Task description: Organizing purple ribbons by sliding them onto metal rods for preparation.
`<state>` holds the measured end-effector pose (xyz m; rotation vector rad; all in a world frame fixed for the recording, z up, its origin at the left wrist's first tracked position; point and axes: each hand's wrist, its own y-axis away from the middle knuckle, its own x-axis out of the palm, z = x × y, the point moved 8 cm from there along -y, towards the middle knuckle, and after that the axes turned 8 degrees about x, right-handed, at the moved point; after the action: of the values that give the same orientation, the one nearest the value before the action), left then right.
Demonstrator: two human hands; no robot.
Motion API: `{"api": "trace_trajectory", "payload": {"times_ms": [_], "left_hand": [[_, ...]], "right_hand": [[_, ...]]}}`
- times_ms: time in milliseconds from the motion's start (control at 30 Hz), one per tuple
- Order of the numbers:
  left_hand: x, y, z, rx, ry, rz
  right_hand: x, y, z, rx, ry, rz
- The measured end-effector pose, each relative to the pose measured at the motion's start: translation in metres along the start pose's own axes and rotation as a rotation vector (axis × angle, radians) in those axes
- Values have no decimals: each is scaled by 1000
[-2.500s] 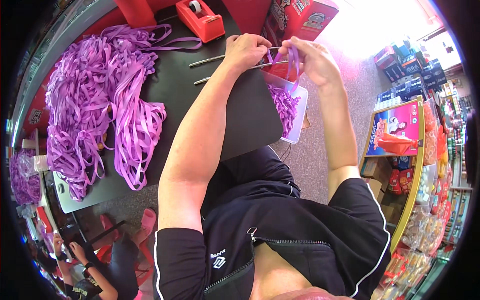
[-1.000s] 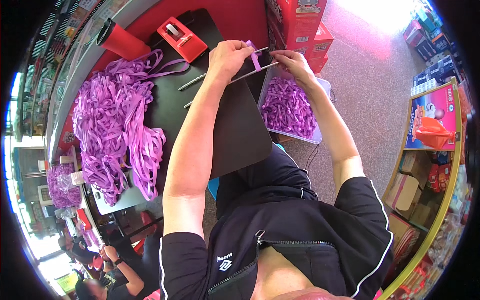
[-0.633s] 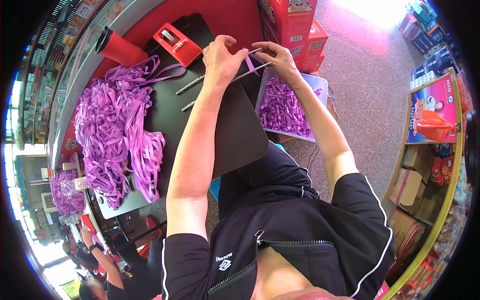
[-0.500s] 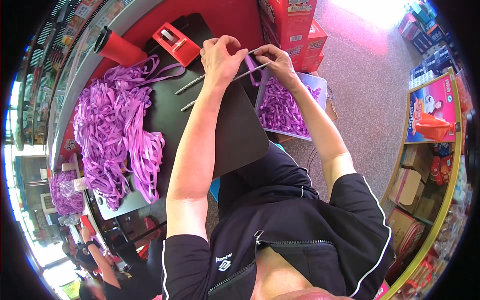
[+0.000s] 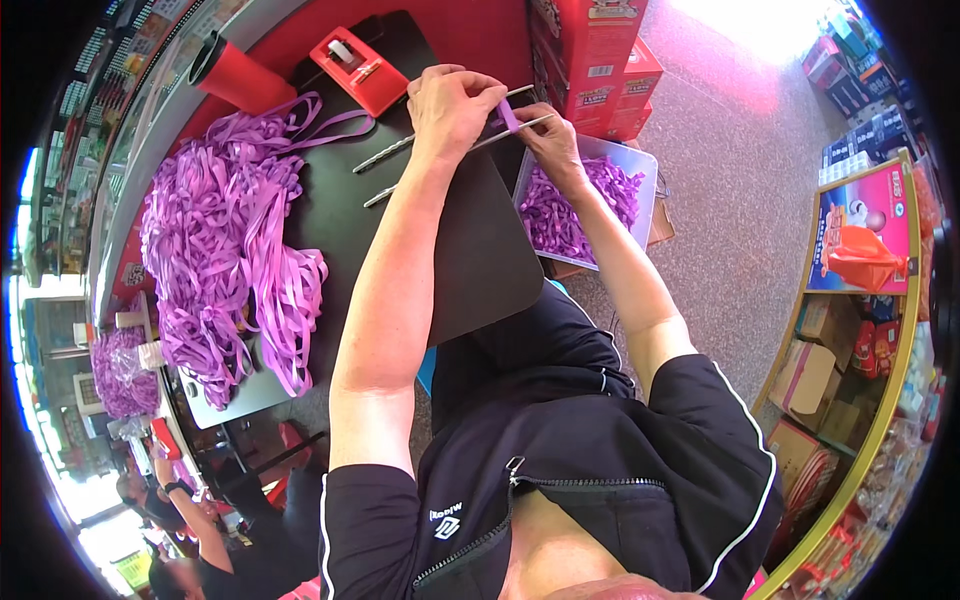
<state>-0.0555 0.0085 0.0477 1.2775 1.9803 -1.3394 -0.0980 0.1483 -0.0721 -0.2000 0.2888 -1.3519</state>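
Two thin metal rods (image 5: 384, 154) lie side by side across the dark table (image 5: 470, 262), their ends reaching past its far right edge. A short length of purple ribbon (image 5: 509, 118) spans the rods near those ends. My left hand (image 5: 447, 112) has its fingertips pinched together on the ribbon by the upper rod. Around the lower rod's end, my right hand (image 5: 553, 152) is closed with its fingertips against the ribbon. What exactly lies between its fingers is partly hidden. Below it stands a clear plastic bin (image 5: 652, 200) of short purple ribbon pieces (image 5: 575, 215).
A large heap of purple ribbon (image 5: 225, 230) covers the table's left side. Behind it are a red tape dispenser (image 5: 378, 92) and a red cup (image 5: 245, 85). Red boxes (image 5: 590, 70) are stacked beyond the bin. At lower left, another person's arm (image 5: 200, 515) shows.
My right hand has shifted slightly down and its fingers have changed their hold. The purple ribbon now spans both rods between my hands. My left hand stays almost in place.
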Motion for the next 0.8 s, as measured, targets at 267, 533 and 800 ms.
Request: {"api": "trace_trajectory", "payload": {"times_ms": [267,533,800], "left_hand": [[-4,-1,14,126,-28,5],[-9,12,13,-39,7,-202],[0,11,13,-123,47,-219]], "right_hand": [[11,-2,38,-171,192,-8],[13,-11,26,168,31,59],[6,-11,16,35,53,69]]}}
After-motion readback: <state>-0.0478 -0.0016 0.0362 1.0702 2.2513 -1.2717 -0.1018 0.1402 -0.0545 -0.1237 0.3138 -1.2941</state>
